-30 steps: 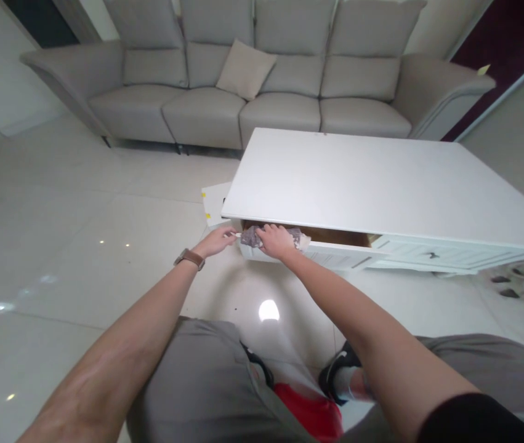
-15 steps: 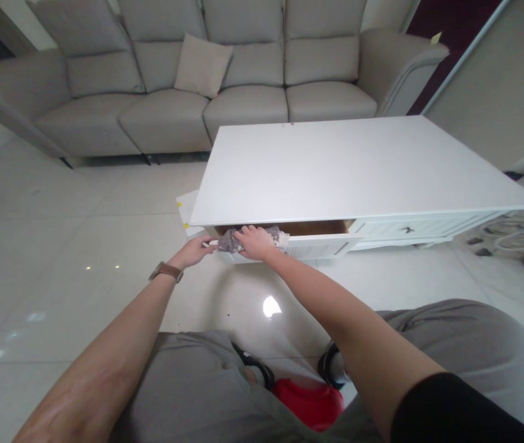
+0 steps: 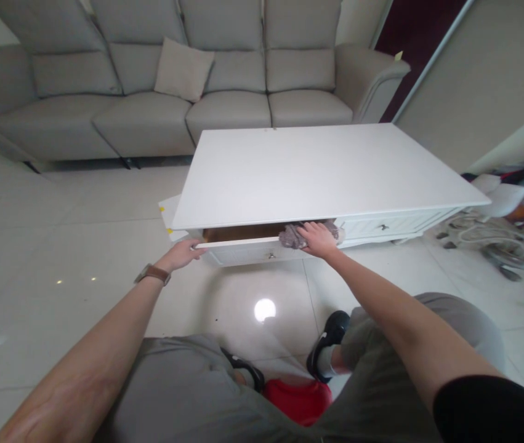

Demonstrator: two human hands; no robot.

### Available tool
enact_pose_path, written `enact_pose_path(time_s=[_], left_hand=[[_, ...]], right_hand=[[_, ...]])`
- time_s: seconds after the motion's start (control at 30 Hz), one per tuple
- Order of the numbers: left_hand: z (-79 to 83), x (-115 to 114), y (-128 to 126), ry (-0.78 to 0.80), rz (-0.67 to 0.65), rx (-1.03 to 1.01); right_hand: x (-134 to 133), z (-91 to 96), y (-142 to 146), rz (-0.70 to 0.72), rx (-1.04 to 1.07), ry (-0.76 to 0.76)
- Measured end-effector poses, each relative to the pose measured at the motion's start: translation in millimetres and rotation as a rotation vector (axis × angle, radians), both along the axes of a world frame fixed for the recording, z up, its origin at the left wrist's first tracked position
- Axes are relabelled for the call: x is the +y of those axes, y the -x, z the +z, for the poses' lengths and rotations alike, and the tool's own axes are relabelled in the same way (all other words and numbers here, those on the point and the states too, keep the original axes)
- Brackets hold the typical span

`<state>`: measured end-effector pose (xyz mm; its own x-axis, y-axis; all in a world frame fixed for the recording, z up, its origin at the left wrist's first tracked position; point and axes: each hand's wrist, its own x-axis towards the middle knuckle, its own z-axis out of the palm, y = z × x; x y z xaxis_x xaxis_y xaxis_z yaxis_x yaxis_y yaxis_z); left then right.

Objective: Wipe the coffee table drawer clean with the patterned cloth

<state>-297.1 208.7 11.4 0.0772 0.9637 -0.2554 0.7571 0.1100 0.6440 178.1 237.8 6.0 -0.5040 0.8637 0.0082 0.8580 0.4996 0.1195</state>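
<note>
A white coffee table [image 3: 326, 166] stands before me with its left drawer [image 3: 238, 253] pulled partway out. My left hand [image 3: 182, 255], a brown-strapped watch on its wrist, grips the drawer's left front corner between thumb and fingers. At the right end of the drawer front, my right hand [image 3: 318, 239] is closed over a crumpled grey-brown cloth [image 3: 292, 236], which lies against the top edge. Some of the wooden drawer inside [image 3: 243, 232] shows; the rest is hidden under the tabletop.
A grey sofa [image 3: 151, 117] with a beige cushion [image 3: 184, 69] runs along the back. The closed right drawer has a small knob [image 3: 383, 227]. Cables and assorted items [image 3: 487, 243] lie on the floor at right. Something red [image 3: 297, 400] sits between my feet.
My right hand has slid the cloth from the drawer front's left end to its right end. My left hand stays at the left corner. The view has shifted slightly to the right.
</note>
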Motion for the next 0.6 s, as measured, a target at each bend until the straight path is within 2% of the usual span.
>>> enact_pose_path(time_s=[0.07, 0.13, 0.2, 0.3, 0.43, 0.6], left_hand=[[3.0, -2, 1, 0.010, 0.018, -0.034], [3.9, -5, 5, 0.029, 0.044, -0.106], [2.3, -8, 9, 0.052, 0.061, -0.212], [-2.7, -10, 17, 0.091, 0.055, -0.366], [-10.0, -7, 25, 0.123, 0.036, -0.409], [-18.9, 0, 28, 0.134, 0.075, -0.370]], right_hand=[[-2, -4.4, -25, -0.078, -0.014, -0.040], [-4, -9.0, -38, -0.135, -0.014, -0.083], [-6, -12.5, -41, -0.173, -0.008, -0.129], [-8, -14.1, -30, -0.180, -0.018, -0.162], [-11, -9.9, 14, -0.123, -0.060, -0.128], [-23, -3.1, 114, -0.008, -0.035, -0.065]])
